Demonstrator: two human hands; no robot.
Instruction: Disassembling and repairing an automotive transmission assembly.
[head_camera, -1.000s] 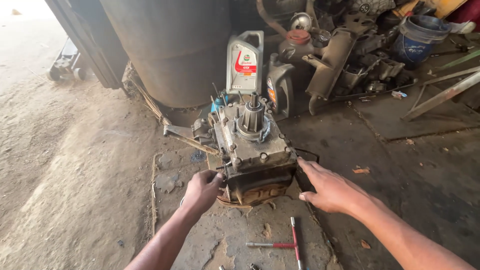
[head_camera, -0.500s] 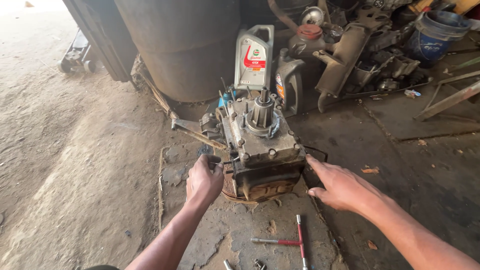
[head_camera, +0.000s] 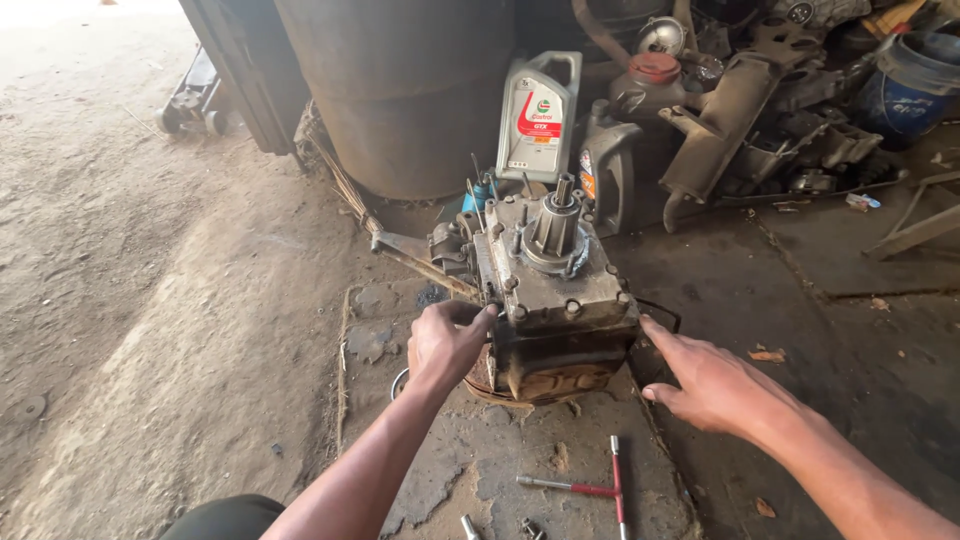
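A grimy metal gearbox housing (head_camera: 555, 290) stands upright on the oily concrete floor, with a splined shaft (head_camera: 563, 190) sticking up from its top flange. My left hand (head_camera: 445, 345) grips the housing's left upper edge, fingers curled around it. On the other side my right hand (head_camera: 705, 385) rests flat beside the lower right edge, fingers spread, touching or nearly touching the casing. It holds nothing.
A red-handled T-wrench (head_camera: 600, 488) and small loose sockets (head_camera: 470, 525) lie on the floor in front of me. Behind the housing stand a grey oil jug (head_camera: 538, 115), a large steel drum (head_camera: 410, 90), scrap engine parts (head_camera: 760, 110) and a blue bucket (head_camera: 915, 85). Dirt ground lies left.
My left hand has moved up from the housing's lower left to grip its upper left edge. The view has shifted slightly; my right hand stays by the right side.
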